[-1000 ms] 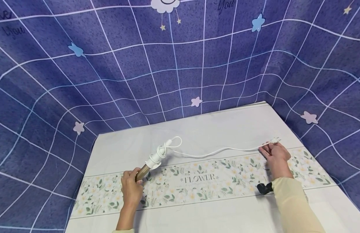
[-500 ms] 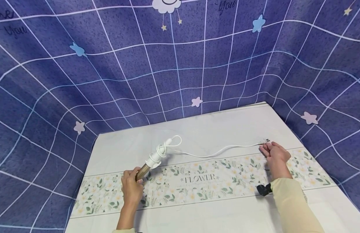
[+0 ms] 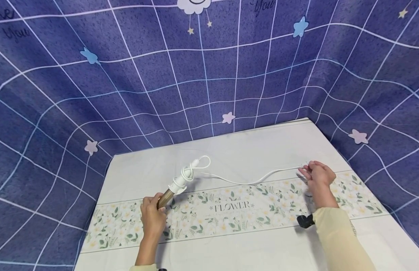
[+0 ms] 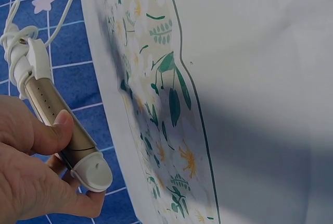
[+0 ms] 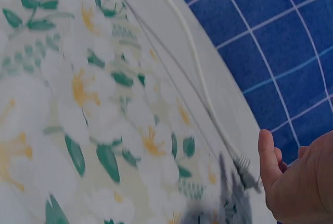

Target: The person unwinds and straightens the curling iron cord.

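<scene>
My left hand (image 3: 153, 216) grips a white-and-gold curling iron (image 3: 183, 177) by its gold barrel. Seen from the left wrist, the thumb presses along the gold part (image 4: 57, 104), close to the white end cap (image 4: 93, 173). White cord is wound round the handle and loops above it. From there the cord (image 3: 243, 183) runs across the table to a pale plug (image 5: 245, 172). My right hand (image 3: 319, 177) is beside this plug, its fingers loosely bent. The plug's prongs are partly hidden near the fingertips, and firm contact is not clear.
A white tablecloth (image 3: 230, 154) with a printed flower band (image 3: 230, 226) covers the table. Behind and at both sides hangs a blue grid curtain (image 3: 209, 67) with stars. A black strap piece (image 3: 305, 221) sits at my right wrist.
The plug has slid left from over the right fingers to beside their tips. My right hand has shifted slightly left. The left hand keeps its grip on the curling iron.
</scene>
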The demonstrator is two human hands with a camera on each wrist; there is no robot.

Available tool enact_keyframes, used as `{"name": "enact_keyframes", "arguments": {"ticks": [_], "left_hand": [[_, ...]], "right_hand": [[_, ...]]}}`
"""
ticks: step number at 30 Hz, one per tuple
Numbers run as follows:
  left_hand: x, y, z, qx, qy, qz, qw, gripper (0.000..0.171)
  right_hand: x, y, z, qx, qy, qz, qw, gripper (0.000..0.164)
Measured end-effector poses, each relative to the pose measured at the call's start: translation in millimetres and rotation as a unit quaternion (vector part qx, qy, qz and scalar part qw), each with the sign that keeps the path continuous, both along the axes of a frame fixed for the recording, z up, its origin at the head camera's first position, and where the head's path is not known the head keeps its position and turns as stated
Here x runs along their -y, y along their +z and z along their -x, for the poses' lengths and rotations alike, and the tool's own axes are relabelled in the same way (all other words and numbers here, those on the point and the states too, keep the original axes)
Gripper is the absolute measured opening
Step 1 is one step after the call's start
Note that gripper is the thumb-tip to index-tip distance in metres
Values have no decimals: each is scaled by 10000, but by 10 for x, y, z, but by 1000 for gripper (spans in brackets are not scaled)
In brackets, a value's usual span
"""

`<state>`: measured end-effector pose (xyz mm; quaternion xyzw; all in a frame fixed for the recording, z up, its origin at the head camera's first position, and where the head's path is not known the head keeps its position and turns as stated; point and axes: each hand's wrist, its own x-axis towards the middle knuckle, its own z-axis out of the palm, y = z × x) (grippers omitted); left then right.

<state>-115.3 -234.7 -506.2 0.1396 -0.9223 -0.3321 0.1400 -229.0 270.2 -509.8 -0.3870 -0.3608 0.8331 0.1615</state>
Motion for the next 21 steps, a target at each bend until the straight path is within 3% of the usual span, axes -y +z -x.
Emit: {"name": "enact_keyframes", "arguments": {"ticks": [6, 12, 16, 21], "left_hand": [[-4, 0, 8, -10, 11, 26, 10000, 48], [-25, 16, 12, -28, -27, -8, 10000, 48], [-52, 35, 18, -61, -48, -5, 10000, 48], [-73, 57, 30, -104, -87, -19, 9999, 47]], "right_hand": [[196, 86, -65, -343, 645, 124, 9973, 13], [456, 152, -138, -383, 1496, -103, 9880, 10], [614, 166, -157, -337, 2068, -373, 9771, 16], [779, 156, -185, -637, 2815, -431, 9565, 20]]}}
